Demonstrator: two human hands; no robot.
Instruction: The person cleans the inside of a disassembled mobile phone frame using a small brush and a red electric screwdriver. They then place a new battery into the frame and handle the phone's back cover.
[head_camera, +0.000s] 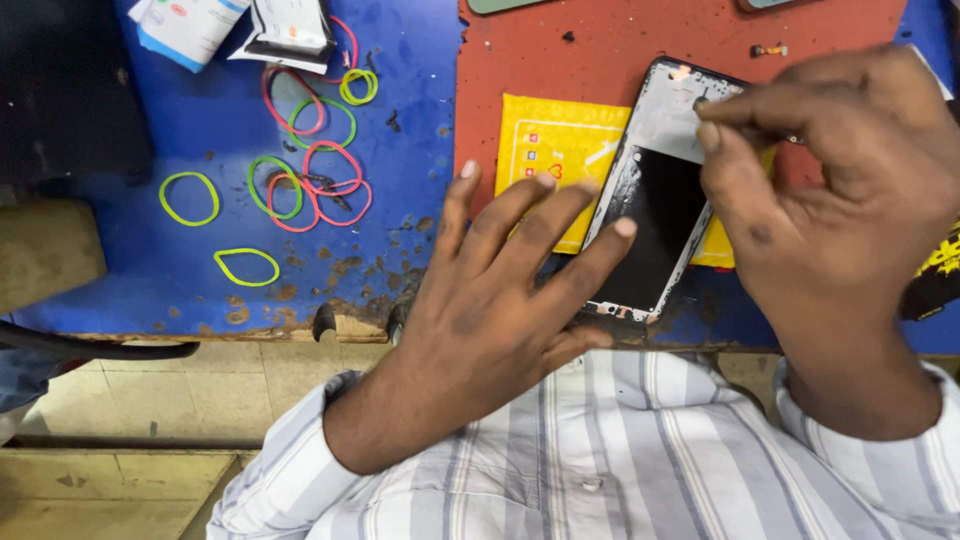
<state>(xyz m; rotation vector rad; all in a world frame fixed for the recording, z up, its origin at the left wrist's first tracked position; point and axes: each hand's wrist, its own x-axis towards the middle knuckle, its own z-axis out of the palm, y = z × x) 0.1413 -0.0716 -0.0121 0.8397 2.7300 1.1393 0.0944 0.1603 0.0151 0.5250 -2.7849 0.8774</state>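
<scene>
Opened phone (655, 215) on the tabletop (200, 260): left hand (500, 290) released, fingers steadying its 9 o'clock edge; right hand (820, 190) pinches something small at its 12 o'clock end; back already off, disassembly apparently incomplete.

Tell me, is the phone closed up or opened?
Opened. The phone lies flat with its back cover off, showing a bare frame and dark inside. The left hand steadies it while the right hand pinches at its top.
</scene>
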